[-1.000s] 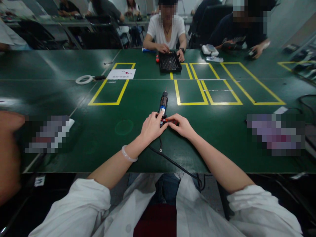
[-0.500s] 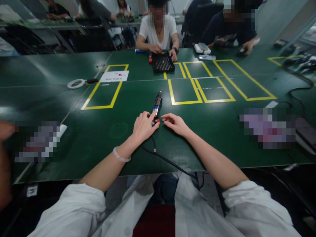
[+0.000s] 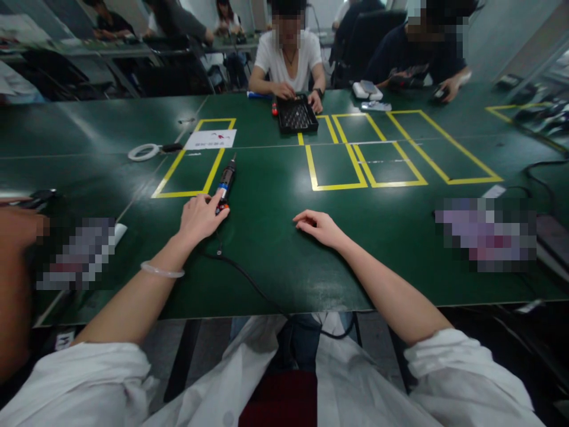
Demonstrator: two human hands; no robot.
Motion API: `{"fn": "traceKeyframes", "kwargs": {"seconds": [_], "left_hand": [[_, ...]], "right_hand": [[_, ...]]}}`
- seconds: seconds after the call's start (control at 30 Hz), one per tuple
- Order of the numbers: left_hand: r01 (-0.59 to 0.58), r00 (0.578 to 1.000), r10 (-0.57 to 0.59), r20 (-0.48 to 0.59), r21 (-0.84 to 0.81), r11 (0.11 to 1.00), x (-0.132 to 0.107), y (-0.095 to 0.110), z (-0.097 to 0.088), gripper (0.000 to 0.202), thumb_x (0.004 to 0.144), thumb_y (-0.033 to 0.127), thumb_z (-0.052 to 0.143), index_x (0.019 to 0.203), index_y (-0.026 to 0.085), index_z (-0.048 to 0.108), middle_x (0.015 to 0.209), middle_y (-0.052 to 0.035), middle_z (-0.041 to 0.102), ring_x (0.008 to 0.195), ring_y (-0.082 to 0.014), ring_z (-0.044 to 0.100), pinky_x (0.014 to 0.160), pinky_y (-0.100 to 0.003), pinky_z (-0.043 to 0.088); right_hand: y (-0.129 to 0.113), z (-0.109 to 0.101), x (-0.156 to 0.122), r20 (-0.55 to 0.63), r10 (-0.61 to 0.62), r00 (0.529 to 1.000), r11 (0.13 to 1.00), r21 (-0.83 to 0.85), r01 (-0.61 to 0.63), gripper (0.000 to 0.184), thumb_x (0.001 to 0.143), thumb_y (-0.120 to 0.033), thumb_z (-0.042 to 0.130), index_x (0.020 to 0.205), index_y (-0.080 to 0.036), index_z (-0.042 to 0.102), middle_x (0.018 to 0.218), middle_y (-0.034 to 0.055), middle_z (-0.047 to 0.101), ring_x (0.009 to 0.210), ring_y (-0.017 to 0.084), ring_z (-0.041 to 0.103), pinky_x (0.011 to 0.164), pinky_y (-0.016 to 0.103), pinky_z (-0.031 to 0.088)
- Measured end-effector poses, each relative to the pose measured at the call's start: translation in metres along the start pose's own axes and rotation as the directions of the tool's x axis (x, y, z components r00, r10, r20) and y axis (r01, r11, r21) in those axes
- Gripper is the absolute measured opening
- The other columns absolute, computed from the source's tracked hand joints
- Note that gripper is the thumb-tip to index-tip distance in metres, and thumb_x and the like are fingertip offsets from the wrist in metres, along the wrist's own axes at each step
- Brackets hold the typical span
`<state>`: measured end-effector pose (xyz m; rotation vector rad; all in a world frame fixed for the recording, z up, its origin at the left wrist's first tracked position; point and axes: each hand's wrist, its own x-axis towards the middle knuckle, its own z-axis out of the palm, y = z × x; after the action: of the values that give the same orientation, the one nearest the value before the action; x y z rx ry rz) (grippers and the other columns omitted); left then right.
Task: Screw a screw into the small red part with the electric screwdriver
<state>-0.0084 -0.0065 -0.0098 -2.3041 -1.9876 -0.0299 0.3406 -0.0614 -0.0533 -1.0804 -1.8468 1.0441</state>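
Note:
A black and blue electric screwdriver (image 3: 226, 179) lies on the green table (image 3: 275, 249), tip pointing away from me, with a black cable (image 3: 249, 281) trailing off the near edge. My left hand (image 3: 201, 216) rests on the tool's rear end, fingers curled around it. My right hand (image 3: 319, 227) lies on the table to the right, apart from the tool, fingers loosely curled and nothing visible in them.
Yellow tape rectangles (image 3: 338, 166) mark the table. A white ring (image 3: 143, 152) and a paper sheet (image 3: 210, 139) lie at the far left. Across the table a person works at a black tray (image 3: 297, 115); another person sits at the far right. Blurred items sit at both sides.
My left hand has slid the screwdriver to the left, away from my right hand. The right hand let go of it and stayed near the middle.

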Motion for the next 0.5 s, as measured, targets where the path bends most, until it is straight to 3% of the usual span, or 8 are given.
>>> {"fn": "traceKeyframes", "kwargs": {"seconds": [0.27,0.4,0.5], "left_hand": [[0.238,0.962,-0.239,0.129,0.023,0.971,0.037,-0.105,-0.002,0.071,0.093,0.057,0.046,0.153,0.02,0.035,0.138,-0.0187,0.046,0.124,-0.0372,0.038,0.107,-0.059,0.018],[0.358,0.919,-0.348,0.188,-0.021,0.934,0.048,-0.141,-0.01,0.073,0.089,0.051,0.057,0.149,0.014,0.04,0.134,-0.0174,0.049,0.126,-0.0356,0.033,0.108,-0.061,0.01],[0.403,0.902,-0.399,0.165,0.012,0.915,0.049,-0.158,-0.013,0.069,0.086,0.046,0.062,0.144,0.014,0.044,0.122,-0.0144,0.055,0.121,-0.0329,0.037,0.106,-0.061,0.011]], "right_hand": [[-0.004,-0.001,-0.001,0.022,0.015,1.0,0.999,-0.036,-0.014,0.023,0.088,-0.027,0.058,0.104,-0.015,0.069,0.087,0.0049,0.073,0.073,0.015,0.062,0.07,0.028,0.048],[-0.004,-0.001,-0.001,0.021,0.013,1.0,0.999,-0.046,-0.012,0.022,0.088,-0.027,0.058,0.104,-0.015,0.069,0.086,0.0046,0.073,0.072,0.015,0.062,0.07,0.028,0.048],[-0.004,-0.001,-0.001,0.02,0.013,1.0,0.999,-0.043,-0.012,0.023,0.088,-0.027,0.057,0.103,-0.015,0.069,0.086,0.005,0.073,0.072,0.015,0.061,0.07,0.029,0.047]]}}
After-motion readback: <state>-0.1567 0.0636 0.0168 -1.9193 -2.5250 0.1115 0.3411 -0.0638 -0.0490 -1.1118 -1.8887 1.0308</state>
